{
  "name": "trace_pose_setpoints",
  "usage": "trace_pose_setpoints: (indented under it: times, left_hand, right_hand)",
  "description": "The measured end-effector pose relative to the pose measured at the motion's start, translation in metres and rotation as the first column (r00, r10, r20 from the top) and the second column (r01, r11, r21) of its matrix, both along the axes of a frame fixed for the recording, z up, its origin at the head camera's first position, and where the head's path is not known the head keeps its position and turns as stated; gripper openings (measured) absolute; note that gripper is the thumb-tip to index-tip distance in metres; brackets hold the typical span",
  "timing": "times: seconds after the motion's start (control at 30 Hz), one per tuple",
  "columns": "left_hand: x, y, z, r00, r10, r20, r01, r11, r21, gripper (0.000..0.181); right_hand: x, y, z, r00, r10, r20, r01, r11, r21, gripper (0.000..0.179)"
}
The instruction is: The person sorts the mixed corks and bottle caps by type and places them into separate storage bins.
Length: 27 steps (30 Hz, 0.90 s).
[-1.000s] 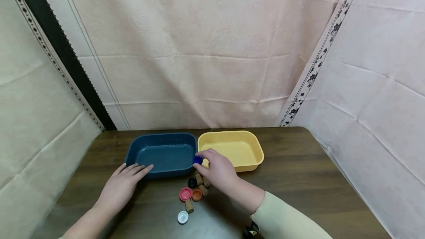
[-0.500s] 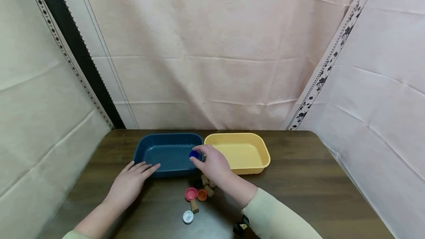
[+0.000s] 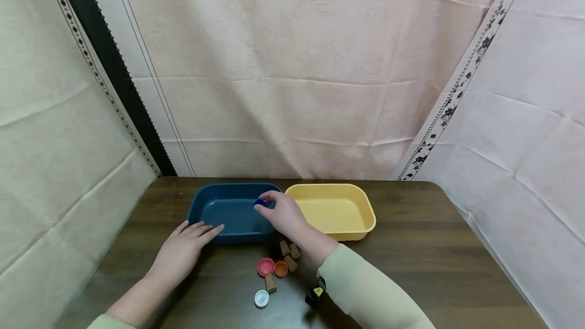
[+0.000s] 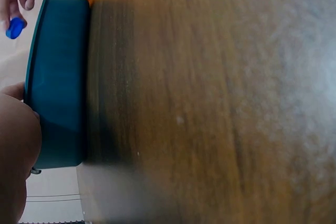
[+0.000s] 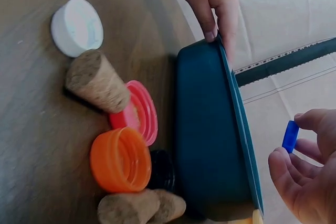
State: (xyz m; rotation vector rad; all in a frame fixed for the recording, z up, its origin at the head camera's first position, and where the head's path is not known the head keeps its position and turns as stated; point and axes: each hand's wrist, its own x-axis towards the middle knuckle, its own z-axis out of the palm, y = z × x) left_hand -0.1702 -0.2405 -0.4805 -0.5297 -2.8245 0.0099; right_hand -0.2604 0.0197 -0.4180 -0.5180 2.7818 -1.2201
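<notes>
My right hand (image 3: 285, 215) pinches a blue bottle cap (image 5: 290, 136) between thumb and fingers, above the right part of a dark teal tray (image 3: 197, 207). In the left wrist view the cap (image 4: 14, 28) shows higher than the tray's rim. My left hand (image 3: 180, 253) rests at the tray's near left rim, its fingers extended over the edge. On the table before the trays lie a pink cap (image 3: 265, 267), an orange cap (image 3: 281, 269), a white cap (image 3: 261, 298), a black cap (image 5: 161, 170) and several corks (image 3: 270, 284).
A yellow tray (image 3: 369, 217) stands close against the teal tray's right side. The brown wooden table (image 3: 420, 268) reaches back to a pale cloth hanging (image 3: 292, 90), with more cloth on both sides. A black device (image 3: 314, 296) shows by the right wrist.
My right hand has moved left and farther back with the blue cap, from the gap between the trays to over the teal tray. The left hand keeps its place at the rim.
</notes>
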Motion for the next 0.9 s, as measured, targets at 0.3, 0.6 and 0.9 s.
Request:
trace_pose_setpoints:
  times: [0.3,0.6,0.9]
  left_hand:
    - [0.0,-0.002,0.003,1.0,0.005,-0.004,-0.005,1.0,-0.003,0.058]
    - [0.001,0.0,0.006,1.0,0.008,0.006,-0.008,1.0,0.0,0.058]
    - [0.0,0.0,0.005,1.0,0.019,0.024,-0.019,1.0,0.002,0.061]
  right_hand:
    - [-0.024,-0.023,-0.003,0.99,0.006,0.142,0.004,0.998,-0.067,0.033]
    - [-0.045,-0.045,-0.016,0.975,0.0,0.222,0.012,0.999,-0.052,0.033]
    - [-0.057,-0.071,-0.022,0.948,-0.012,0.319,0.022,0.999,-0.026,0.028]
